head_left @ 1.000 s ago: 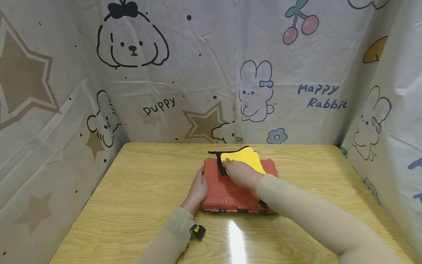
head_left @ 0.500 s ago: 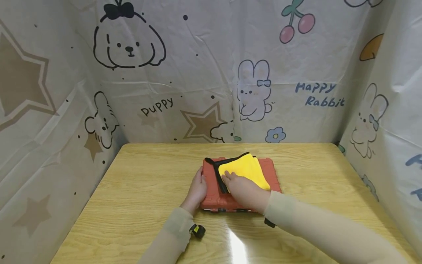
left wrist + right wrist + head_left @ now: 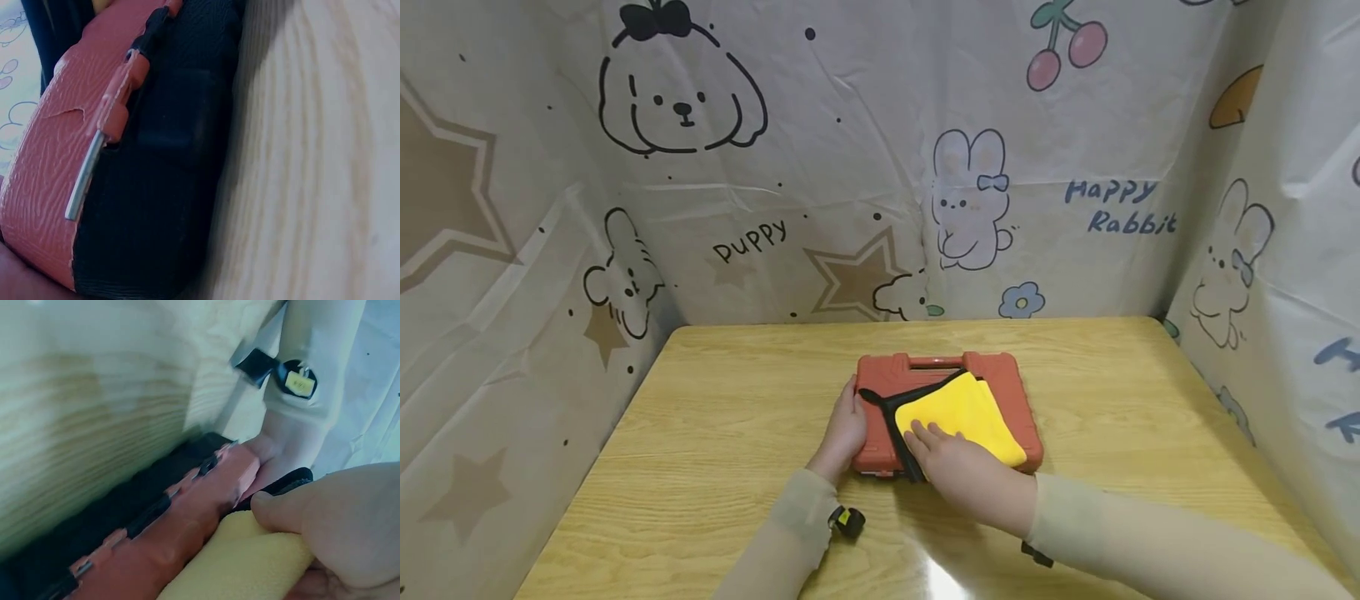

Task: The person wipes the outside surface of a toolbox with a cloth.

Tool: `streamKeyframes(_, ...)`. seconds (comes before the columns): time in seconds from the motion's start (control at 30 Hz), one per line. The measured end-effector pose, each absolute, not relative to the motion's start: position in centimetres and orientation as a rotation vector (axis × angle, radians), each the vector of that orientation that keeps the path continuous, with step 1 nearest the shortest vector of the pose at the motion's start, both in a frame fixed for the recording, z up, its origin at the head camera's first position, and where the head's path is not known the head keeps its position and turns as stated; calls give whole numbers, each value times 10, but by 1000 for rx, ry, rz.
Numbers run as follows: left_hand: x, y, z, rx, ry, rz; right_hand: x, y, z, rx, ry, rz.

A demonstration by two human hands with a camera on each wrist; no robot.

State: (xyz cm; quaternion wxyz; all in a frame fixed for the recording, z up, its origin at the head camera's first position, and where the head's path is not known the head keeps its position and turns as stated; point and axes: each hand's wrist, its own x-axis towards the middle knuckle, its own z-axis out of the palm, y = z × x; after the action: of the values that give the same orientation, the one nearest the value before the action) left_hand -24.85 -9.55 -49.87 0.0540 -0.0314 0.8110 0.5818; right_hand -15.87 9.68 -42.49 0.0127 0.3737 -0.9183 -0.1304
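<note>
A red plastic carrying case (image 3: 880,362) with a dark lower half lies on the table, its handle toward the back. On its lid is a folded yellow cloth (image 3: 981,417) with black trim, one corner reaching past the front edge. My right hand (image 3: 973,479) presses the cloth with fingers extended over it; the right wrist view shows the thumb (image 3: 278,512) against a cloth fold. My left hand (image 3: 844,429) rests along the case's left side, fingers straight. In the left wrist view the case's hinged edge (image 3: 119,106) fills much of the frame, and little of that hand shows.
The wooden table (image 3: 737,400) extends around the case on every side. A printed curtain (image 3: 850,167) encloses the back and both sides. Small black wrist cameras sit on the left sleeve (image 3: 805,500) and the right sleeve (image 3: 1067,517).
The right hand has drawn the cloth toward me across the lid, from its back part to the front edge, uncovering the handle. The left hand has stayed at the case's side.
</note>
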Motion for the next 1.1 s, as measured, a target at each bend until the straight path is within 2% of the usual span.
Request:
streamKeyframes(0.6, -249, -97, -498, -113, 2502, 1695, -134, 110, -419, 1210, -2934, -269)
streamKeyframes(0.87, -249, -97, -495, -94, 2531, 1673, -151, 114, -418, 1252, -2854, -255)
streamKeyframes(1.1, -250, -98, -498, -50, 2559, 1674, -173, 114, -416, 1147, -3000, -78)
